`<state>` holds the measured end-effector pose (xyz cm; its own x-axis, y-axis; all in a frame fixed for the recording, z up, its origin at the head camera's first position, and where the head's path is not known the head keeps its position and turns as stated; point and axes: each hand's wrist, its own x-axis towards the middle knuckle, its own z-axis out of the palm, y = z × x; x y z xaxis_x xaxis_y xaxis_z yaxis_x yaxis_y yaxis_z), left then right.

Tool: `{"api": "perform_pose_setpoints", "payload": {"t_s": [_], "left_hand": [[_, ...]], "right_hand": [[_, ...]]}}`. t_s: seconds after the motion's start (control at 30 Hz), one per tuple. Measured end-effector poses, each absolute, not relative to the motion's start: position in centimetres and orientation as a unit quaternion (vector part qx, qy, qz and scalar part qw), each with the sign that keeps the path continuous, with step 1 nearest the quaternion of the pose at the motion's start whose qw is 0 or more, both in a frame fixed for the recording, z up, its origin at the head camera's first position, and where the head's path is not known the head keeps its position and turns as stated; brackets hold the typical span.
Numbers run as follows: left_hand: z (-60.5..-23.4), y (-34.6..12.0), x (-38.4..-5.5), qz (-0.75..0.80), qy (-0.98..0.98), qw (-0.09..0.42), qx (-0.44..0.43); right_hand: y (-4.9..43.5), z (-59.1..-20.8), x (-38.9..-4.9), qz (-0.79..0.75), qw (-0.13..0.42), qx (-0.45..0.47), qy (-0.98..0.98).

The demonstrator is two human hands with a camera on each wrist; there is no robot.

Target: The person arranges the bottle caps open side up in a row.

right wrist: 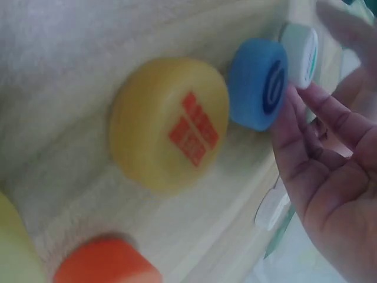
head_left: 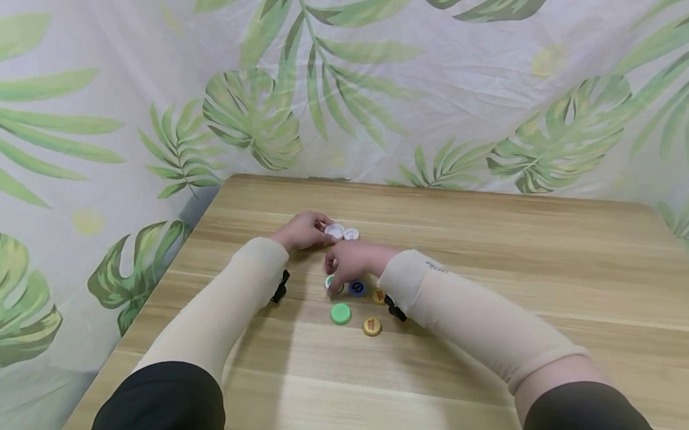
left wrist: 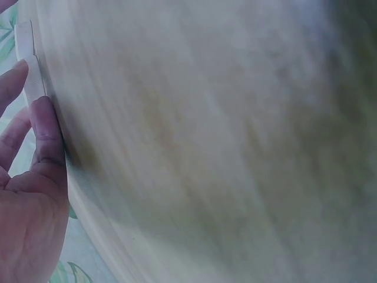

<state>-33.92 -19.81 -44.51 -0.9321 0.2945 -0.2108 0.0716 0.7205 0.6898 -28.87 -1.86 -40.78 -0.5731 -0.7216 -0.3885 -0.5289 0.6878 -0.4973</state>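
In the head view my left hand [head_left: 304,231] is at the back of the group, pinching the edge of a white bottle cap [head_left: 335,232] between thumb and fingers. A smaller white cap [head_left: 352,234] touches its right side, and both lie hollow side up. Nearer to me, my right hand [head_left: 354,261] holds a white cap with a green mark [right wrist: 304,56] by its sides. Beside that one sits a blue cap [right wrist: 258,84] with a dark logo. A yellow cap [right wrist: 171,124] with red print follows, partly covered by my right wrist in the head view.
A green cap [head_left: 340,314] and a gold cap [head_left: 372,327] with red print lie closer to me on the wooden table [head_left: 499,272]. The right wrist view also shows an orange cap [right wrist: 109,263]. A leaf-patterned cloth [head_left: 372,77] hangs behind the table.
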Motion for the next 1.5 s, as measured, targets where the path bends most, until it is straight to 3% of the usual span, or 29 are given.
{"api": "perform_pose_setpoints", "payload": {"t_s": [0.1,0.73,1.17,1.5], "left_hand": [[-44.5,-19.8,-33.9,0.36,0.914,0.156,0.1],[-44.2,-19.9,-34.1,0.359,0.915,0.159,0.092],[-45.0,-20.0,-34.1,0.364,0.912,0.164,0.096],[-44.6,-19.7,-34.2,0.366,0.912,0.16,0.095]], "right_hand": [[-2.0,-40.8,-28.7,-0.148,0.27,-0.369,0.877],[0.7,-40.5,-32.0,-0.314,0.275,-0.247,0.875],[1.9,-40.5,-33.5,-0.246,0.245,-0.259,0.901],[4.2,-40.2,-35.1,-0.37,0.243,-0.167,0.881]]}}
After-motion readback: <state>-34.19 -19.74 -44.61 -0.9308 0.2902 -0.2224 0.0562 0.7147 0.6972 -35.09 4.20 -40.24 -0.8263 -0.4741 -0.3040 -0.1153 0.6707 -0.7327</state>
